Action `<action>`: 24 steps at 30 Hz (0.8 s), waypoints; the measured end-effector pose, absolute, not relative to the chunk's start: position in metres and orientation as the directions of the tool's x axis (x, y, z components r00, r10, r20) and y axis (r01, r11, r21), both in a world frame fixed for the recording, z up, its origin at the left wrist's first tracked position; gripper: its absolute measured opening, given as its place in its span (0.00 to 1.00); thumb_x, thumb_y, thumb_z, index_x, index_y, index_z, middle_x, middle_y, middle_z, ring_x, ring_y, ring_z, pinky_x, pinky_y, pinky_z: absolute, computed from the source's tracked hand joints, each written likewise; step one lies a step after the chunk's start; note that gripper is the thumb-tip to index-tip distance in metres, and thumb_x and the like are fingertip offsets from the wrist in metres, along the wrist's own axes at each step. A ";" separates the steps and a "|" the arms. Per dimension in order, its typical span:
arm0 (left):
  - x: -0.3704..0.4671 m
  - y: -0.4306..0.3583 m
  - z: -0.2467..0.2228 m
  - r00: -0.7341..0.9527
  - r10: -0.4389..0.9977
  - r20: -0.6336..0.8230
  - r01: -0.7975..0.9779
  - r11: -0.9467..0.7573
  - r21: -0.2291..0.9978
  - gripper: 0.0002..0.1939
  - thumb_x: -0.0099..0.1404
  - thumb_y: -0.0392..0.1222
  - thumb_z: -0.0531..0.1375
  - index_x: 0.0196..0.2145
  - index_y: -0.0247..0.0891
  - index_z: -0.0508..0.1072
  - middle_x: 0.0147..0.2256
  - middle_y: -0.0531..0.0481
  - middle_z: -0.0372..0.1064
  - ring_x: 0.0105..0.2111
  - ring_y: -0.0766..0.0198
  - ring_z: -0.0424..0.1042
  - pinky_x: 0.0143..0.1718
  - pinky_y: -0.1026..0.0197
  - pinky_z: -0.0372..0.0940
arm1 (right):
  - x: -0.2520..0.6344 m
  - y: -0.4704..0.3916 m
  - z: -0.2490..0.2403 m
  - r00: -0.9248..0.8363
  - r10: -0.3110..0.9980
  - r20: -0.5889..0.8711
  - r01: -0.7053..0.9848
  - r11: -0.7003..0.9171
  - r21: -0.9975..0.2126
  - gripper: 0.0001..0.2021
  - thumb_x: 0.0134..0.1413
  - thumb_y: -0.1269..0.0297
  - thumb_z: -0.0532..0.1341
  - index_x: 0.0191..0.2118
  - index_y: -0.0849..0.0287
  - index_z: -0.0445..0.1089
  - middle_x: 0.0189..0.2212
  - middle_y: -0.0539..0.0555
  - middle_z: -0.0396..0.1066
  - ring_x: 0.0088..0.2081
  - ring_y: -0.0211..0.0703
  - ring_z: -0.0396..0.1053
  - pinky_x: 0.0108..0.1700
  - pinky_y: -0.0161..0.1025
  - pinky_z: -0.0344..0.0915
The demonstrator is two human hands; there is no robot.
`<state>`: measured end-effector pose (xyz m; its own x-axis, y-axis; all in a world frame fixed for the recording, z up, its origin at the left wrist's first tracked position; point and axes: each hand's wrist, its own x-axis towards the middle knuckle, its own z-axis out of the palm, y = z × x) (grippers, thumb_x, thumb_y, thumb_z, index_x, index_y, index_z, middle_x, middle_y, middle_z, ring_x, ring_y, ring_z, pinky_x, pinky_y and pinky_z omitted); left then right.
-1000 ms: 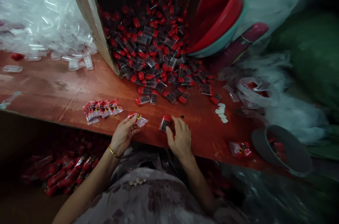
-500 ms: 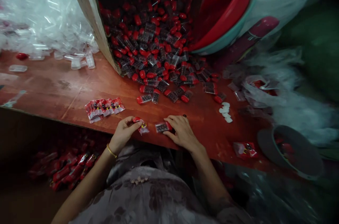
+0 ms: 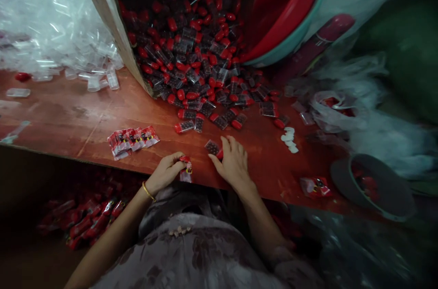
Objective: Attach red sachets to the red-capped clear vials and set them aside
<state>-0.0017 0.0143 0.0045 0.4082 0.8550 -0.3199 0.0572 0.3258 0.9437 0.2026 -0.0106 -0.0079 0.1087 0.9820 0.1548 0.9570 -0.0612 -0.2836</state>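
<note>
My left hand (image 3: 169,169) pinches a small red printed wrapper (image 3: 186,169) near the table's front edge, its clear lower end hanging free. To the right, my right hand (image 3: 234,161) has its thumb and index finger about the red cap of a small clear container (image 3: 212,147). Dark round bits show inside the container, and its clear end points up and left. Left of my hands lies a fanned stack of red printed wrappers (image 3: 132,141). Behind them, a large heap of red-capped containers (image 3: 205,65) spills onto the table.
A cardboard box (image 3: 112,29) on its side holds the heap. Nested red and teal basins (image 3: 284,11) lean at its right. Clear empty containers (image 3: 61,43) pile up at left. White discs (image 3: 290,140), a filled packet (image 3: 315,187) and a grey bowl (image 3: 379,188) lie at right.
My right hand has moved slightly up and away from the table edge, turning the container so its clear end points farther up. My left hand has shifted a little right with the wrapper.
</note>
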 end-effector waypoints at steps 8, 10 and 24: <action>-0.016 0.011 0.012 0.549 0.795 -0.260 0.287 0.113 0.951 0.07 0.58 0.38 0.55 0.24 0.37 0.71 0.24 0.54 0.67 0.27 0.65 0.63 0.31 0.65 0.58 | 0.145 -0.033 -0.007 -0.098 0.995 0.031 0.392 0.067 -0.918 0.07 0.55 0.61 0.57 0.35 0.56 0.69 0.29 0.49 0.72 0.31 0.40 0.68 0.35 0.37 0.65; -0.017 0.008 0.012 0.465 0.844 -0.266 0.270 0.151 0.951 0.05 0.56 0.38 0.58 0.25 0.37 0.72 0.24 0.54 0.67 0.26 0.66 0.64 0.30 0.66 0.58 | 0.139 -0.034 -0.014 0.029 0.999 -0.018 0.243 -0.024 -0.970 0.07 0.52 0.60 0.59 0.29 0.57 0.67 0.25 0.47 0.69 0.27 0.39 0.66 0.31 0.35 0.63; 0.012 -0.012 -0.011 -0.019 0.913 -0.408 -0.304 0.383 0.872 0.14 0.42 0.45 0.70 0.24 0.34 0.76 0.25 0.53 0.72 0.25 0.70 0.68 0.32 0.67 0.65 | 0.138 -0.024 -0.022 0.273 0.962 0.003 0.150 -0.039 -0.988 0.07 0.52 0.58 0.58 0.30 0.56 0.65 0.26 0.50 0.70 0.29 0.41 0.68 0.35 0.39 0.68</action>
